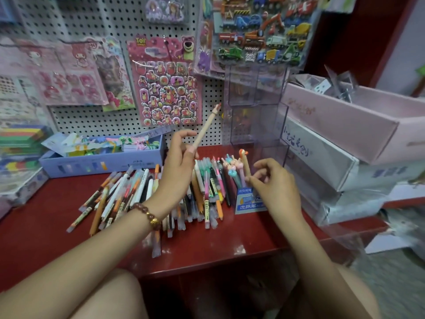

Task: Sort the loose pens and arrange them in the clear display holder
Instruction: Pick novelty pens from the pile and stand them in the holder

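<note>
Red shelf top (207,245), lower centre of the frame, carrying the stock listed below.

Loose pens (128,194): a mixed heap, mostly orange, white and clear-capped barrels, lying flat across the centre of the shelf; a few strays lie nearer the front edge.

Beige pen (207,127): raised above the heap, tilted toward the upper right, its shaped cap uppermost. The left hand (179,166) grips its lower end, fingers curled round the barrel. A bead bracelet (149,215) sits on that wrist.

Small blue box (248,201): right of the heap, standing upright and holding novelty pens with figure tops.

Peach pen (245,162): upright in that box. The right hand (276,183) pinches its lower barrel between thumb and fingertips, its other fingers loosely curled.

Clear display holder (255,107): stepped compartments, upper right of centre, standing at the back of the shelf; contents cannot be made out.

Pegboard (92,120): behind, hung with a pink bear sticker sheet (167,88) and a vehicle sticker sheet (259,31).

Lavender box (99,162): left of centre, filled with pastel items.

Pink box (345,116): far right, stacked on pale cartons.
</note>
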`<state>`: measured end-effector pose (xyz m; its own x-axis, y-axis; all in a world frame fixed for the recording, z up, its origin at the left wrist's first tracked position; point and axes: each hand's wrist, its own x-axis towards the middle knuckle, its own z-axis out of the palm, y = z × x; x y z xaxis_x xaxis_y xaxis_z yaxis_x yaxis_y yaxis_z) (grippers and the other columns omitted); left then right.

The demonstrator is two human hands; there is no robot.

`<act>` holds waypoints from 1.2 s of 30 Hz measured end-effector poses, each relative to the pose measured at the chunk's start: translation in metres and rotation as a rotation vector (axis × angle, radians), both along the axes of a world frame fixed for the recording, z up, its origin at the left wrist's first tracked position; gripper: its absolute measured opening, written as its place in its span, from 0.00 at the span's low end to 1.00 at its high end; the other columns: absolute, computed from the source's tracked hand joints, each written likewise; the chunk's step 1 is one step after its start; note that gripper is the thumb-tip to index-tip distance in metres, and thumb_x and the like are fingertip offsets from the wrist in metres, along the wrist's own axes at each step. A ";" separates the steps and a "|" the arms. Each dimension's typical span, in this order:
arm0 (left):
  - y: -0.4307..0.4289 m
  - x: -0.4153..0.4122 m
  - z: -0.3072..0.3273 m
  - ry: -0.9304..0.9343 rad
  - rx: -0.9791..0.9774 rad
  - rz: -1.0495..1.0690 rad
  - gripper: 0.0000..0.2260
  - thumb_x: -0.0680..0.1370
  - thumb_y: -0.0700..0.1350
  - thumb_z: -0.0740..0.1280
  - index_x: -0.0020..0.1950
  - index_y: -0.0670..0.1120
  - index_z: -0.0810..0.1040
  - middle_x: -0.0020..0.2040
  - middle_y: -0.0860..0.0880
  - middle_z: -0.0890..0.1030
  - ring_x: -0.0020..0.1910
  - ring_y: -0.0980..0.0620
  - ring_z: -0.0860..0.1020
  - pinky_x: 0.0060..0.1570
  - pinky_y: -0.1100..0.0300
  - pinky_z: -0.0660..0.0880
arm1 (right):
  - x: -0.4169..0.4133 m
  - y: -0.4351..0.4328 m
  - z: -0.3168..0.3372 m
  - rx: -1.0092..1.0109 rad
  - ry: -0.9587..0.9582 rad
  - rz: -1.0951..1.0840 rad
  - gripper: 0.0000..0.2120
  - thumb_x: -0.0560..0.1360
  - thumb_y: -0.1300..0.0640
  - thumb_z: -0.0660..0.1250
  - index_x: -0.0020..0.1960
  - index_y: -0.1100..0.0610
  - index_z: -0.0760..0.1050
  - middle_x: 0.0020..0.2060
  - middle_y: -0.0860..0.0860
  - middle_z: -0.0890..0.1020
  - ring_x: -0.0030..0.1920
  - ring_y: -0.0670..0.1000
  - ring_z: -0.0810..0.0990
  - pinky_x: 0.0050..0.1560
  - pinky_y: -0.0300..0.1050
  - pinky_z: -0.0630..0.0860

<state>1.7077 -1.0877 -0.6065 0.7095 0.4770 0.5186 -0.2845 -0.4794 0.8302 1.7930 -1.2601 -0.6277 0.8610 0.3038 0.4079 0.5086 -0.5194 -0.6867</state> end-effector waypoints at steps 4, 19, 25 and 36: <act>-0.019 0.003 0.007 -0.100 -0.018 -0.091 0.14 0.82 0.37 0.54 0.60 0.56 0.65 0.39 0.49 0.71 0.33 0.56 0.70 0.32 0.68 0.68 | -0.001 0.002 0.000 -0.068 -0.051 -0.073 0.01 0.74 0.55 0.68 0.44 0.49 0.76 0.34 0.42 0.77 0.38 0.46 0.77 0.30 0.40 0.64; -0.065 0.001 0.018 -0.087 0.464 -0.102 0.06 0.75 0.47 0.66 0.51 0.49 0.77 0.48 0.58 0.77 0.49 0.58 0.75 0.50 0.59 0.71 | -0.023 -0.002 0.021 0.781 0.017 0.452 0.06 0.80 0.56 0.55 0.51 0.52 0.70 0.36 0.44 0.74 0.35 0.40 0.73 0.38 0.32 0.69; -0.058 0.014 -0.002 0.207 0.210 0.195 0.30 0.66 0.51 0.75 0.57 0.49 0.59 0.56 0.50 0.59 0.61 0.52 0.62 0.59 0.61 0.61 | -0.006 -0.020 0.023 0.307 -0.238 0.089 0.07 0.81 0.51 0.57 0.46 0.51 0.68 0.31 0.39 0.76 0.31 0.41 0.73 0.31 0.36 0.65; -0.057 0.035 -0.042 0.526 0.563 0.174 0.22 0.80 0.55 0.55 0.63 0.37 0.64 0.54 0.47 0.62 0.59 0.45 0.65 0.55 0.60 0.61 | 0.011 -0.012 0.014 -0.288 -0.249 -0.056 0.11 0.79 0.49 0.59 0.49 0.56 0.72 0.49 0.52 0.79 0.53 0.55 0.75 0.40 0.45 0.62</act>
